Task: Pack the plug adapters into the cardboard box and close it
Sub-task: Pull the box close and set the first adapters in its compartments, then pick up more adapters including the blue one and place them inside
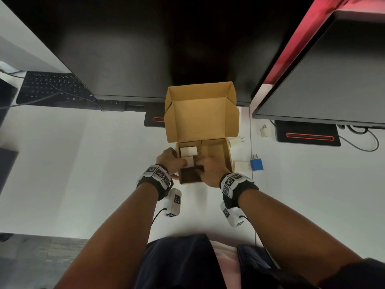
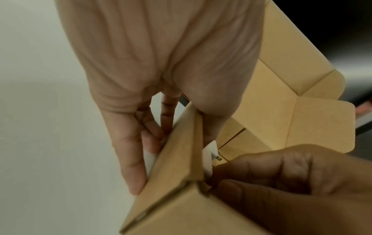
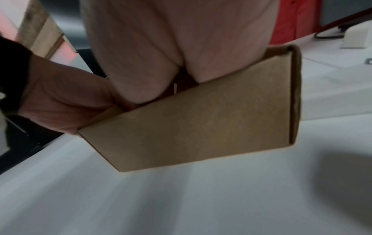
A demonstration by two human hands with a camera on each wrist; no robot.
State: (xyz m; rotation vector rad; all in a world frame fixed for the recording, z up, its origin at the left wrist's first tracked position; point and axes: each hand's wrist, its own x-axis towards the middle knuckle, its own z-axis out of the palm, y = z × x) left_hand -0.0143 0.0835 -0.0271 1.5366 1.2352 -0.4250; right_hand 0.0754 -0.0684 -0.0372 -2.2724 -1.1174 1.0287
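Note:
The brown cardboard box (image 1: pixel 228 155) stands open on the white desk, its lid (image 1: pixel 200 119) upright behind it. One white plug adapter (image 1: pixel 188 151) lies in its far-left corner. A second white adapter (image 1: pixel 190 161) sits just in front of the first, and my right hand (image 1: pixel 209 168) reaches into the box and pinches it at the prong end. My left hand (image 1: pixel 169 160) grips the box's left wall (image 2: pixel 181 159), fingers outside and thumb inside against that adapter (image 2: pixel 208 157). The right wrist view shows only the box's outer front wall (image 3: pixel 201 120) below my palm.
To the right of the box lie two white adapters (image 1: pixel 236 140) (image 1: pixel 240 164), a blue one (image 1: pixel 256 164) and, farther back, another white one (image 1: pixel 265 131). Two dark monitors (image 1: pixel 145 49) (image 1: pixel 333 80) overhang the desk's back. A keyboard (image 1: pixel 52 86) sits far left.

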